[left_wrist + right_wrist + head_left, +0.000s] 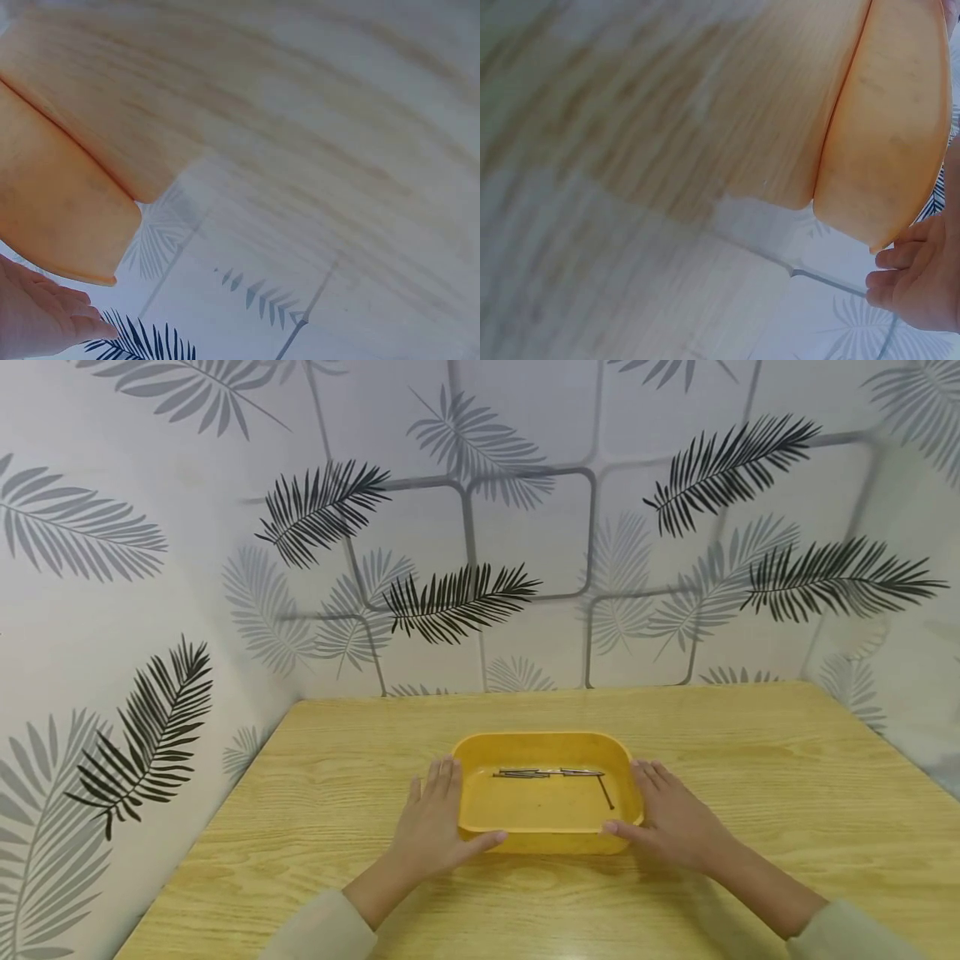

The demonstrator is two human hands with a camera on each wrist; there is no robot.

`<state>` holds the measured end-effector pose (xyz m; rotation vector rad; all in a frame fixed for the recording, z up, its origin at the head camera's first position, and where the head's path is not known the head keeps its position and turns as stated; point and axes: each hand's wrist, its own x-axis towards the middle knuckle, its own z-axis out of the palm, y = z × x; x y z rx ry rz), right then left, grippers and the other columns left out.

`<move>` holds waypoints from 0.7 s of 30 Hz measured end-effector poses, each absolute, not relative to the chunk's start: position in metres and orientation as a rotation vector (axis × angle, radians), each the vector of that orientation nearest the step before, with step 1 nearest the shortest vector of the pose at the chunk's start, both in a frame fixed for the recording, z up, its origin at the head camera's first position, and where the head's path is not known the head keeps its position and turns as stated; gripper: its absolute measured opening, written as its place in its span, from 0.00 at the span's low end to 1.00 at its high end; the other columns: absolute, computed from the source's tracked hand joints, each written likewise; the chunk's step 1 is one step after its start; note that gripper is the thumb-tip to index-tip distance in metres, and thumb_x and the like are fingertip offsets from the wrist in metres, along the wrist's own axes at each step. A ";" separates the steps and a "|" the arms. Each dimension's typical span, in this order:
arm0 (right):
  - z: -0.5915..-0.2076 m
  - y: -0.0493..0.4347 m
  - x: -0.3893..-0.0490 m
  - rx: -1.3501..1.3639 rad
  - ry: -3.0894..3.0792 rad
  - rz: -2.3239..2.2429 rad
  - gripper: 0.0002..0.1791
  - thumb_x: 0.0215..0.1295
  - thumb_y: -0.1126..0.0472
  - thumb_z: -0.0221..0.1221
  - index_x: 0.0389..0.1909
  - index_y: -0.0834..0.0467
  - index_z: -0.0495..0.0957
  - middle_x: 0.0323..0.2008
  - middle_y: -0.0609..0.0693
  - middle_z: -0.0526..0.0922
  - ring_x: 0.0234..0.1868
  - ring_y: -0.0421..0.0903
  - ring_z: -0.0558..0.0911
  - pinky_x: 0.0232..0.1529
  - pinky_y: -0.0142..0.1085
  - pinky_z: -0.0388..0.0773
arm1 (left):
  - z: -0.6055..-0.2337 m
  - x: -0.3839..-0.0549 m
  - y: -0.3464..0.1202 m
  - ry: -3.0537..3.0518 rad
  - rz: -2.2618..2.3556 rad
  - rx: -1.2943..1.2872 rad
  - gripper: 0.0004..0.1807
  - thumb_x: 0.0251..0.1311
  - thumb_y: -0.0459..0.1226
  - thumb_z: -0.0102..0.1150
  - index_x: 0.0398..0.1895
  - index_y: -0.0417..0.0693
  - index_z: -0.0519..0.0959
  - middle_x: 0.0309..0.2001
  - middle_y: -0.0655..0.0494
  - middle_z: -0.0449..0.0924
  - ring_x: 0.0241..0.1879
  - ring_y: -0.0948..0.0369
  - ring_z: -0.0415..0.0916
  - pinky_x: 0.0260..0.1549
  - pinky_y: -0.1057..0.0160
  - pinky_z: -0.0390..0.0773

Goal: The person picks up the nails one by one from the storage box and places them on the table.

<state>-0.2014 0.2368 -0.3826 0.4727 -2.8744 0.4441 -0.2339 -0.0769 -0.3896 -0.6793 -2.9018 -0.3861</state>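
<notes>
A yellow plastic tray (pixel 540 842) sits on the wooden table between my two hands. Inside it, several thin dark metal nails (pixel 525 772) lie in a row towards the far side. One more nail (pixel 606 793) lies slanted near the right end. My left hand (pixel 431 831) rests along the tray's left end, fingers extended and thumb at the front rim. At the right end, my right hand (pixel 678 818) lies the same way, its thumb over the front corner. Both wrist views show the tray's outer wall (pixel 64 180) with relaxed fingers (pixel 892 277) at its rim.
The light wooden table (pixel 360 752) extends around the tray on all sides. Behind it and to the left and right stand walls (pixel 525 543) covered with a leaf pattern.
</notes>
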 end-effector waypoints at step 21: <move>-0.374 0.202 -0.245 0.756 -2.475 0.353 0.11 0.51 0.67 0.66 0.37 0.63 0.81 0.35 0.54 0.82 0.37 0.49 0.76 0.38 0.39 0.77 | -0.387 -0.246 -0.059 -2.863 -0.317 -0.786 0.63 0.48 0.76 0.34 0.71 0.31 0.44 0.73 0.36 0.39 0.73 0.45 0.36 0.71 0.51 0.46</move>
